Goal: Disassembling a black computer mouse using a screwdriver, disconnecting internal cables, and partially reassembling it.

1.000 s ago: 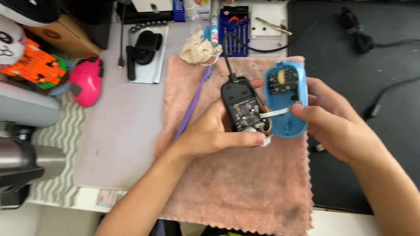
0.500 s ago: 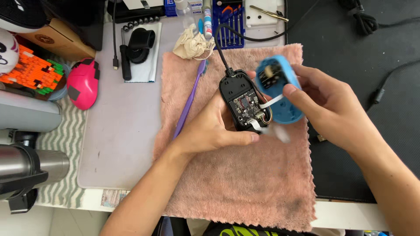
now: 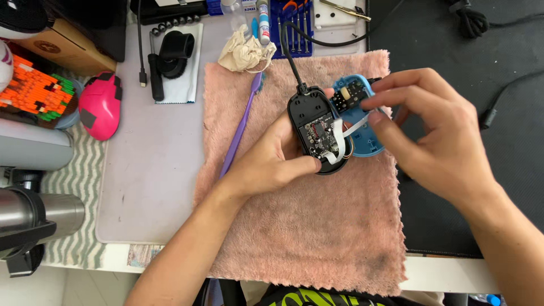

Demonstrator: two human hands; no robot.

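Pink towel cushions the opened black mouse base; I see the left hand pinching it steady, right hand at three o'clock pinching the blue shell open.

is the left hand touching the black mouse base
Touching. The head view shows the left hand wrapped around the black mouse base, thumb pressed on its near end and fingers behind its far side, above the pink towel.
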